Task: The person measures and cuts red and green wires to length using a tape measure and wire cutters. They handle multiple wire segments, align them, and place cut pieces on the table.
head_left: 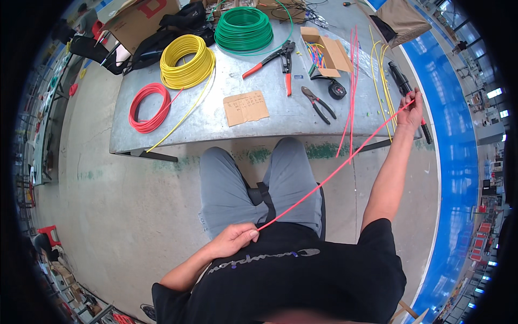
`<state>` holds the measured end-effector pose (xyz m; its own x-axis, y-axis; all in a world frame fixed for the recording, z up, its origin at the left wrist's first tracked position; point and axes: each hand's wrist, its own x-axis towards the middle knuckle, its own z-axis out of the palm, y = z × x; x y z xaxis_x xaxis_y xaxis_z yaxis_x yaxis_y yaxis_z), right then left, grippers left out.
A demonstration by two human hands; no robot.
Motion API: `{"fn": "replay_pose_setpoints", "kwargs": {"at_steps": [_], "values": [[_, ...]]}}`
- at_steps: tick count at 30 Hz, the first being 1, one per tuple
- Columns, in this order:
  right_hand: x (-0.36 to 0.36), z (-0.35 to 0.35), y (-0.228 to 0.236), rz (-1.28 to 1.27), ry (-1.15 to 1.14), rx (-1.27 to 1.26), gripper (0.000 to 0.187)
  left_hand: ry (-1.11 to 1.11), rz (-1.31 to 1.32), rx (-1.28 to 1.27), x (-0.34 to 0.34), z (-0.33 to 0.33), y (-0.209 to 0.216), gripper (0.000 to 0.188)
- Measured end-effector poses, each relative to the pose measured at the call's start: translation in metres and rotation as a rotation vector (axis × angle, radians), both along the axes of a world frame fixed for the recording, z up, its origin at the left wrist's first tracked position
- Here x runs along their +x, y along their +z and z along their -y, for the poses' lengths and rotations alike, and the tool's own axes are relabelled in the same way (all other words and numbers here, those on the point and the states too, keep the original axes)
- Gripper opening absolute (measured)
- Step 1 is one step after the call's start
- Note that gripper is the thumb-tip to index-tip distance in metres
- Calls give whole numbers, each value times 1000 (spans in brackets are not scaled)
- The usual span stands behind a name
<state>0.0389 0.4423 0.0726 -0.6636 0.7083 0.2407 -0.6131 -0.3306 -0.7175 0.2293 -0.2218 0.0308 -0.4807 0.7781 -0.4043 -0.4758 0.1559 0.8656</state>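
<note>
A length of red wire runs taut and slanting across my lap, between both hands. Close to my waist, my left hand pinches its lower end. My right hand is raised past the table's right edge, its fingers closed round the upper end. Near that hand lies a black tool with red-tipped handle. Cut yellow wires and cut red wires lie over the table's right side, some ends hanging past the front edge.
On the metal table sit coils of red, yellow and green wire. Red-handled crimpers, diagonal cutters, a black tape measure, a cardboard piece and an open carton lie there too.
</note>
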Motion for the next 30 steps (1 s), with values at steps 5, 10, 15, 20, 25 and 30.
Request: {"fn": "replay_pose_setpoints", "kwargs": {"at_steps": [5, 10, 15, 20, 25, 30], "values": [[4, 0, -2, -31, 70, -4, 26, 13, 28, 7, 3, 2, -4, 31], [12, 29, 4, -49, 221, 8, 29, 46, -4, -17, -3, 8, -4, 32], [35, 109, 9, 1, 360, 97, 31, 25, -217, -59, -10, -6, -2, 30], [83, 237, -3, -48, 679, 114, 20, 83, -212, -14, -20, -27, -7, 29], [130, 329, -3, 47, 961, 321, 9, 141, -256, 87, -23, -43, -13, 26], [146, 370, -4, 130, 1106, 660, 15, 181, -338, 154, -24, -53, -11, 23]]}}
